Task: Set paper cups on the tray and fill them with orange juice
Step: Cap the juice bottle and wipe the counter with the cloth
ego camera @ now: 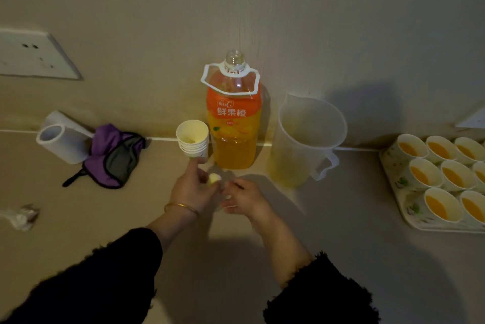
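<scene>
My left hand (191, 188) and my right hand (246, 200) meet on the counter in front of the orange juice bottle (235, 124). The bottle stands uncapped and is about a third full. My left fingers pinch a small pale yellow thing (214, 178), blurred. My right fingers curl round a piece of clear plastic (225, 199). A stack of empty paper cups (193, 140) stands just left of the bottle, above my left hand. At the far right, a patterned tray (393, 187) holds several paper cups filled with orange juice (456, 176).
A clear plastic pitcher (307, 140) with a little juice at the bottom stands right of the bottle. A white roll (60, 142) and a purple cloth bag (115, 155) lie at the left by the wall. Crumpled plastic (21, 216) lies at the left edge. A wall socket (31, 53) is at the upper left.
</scene>
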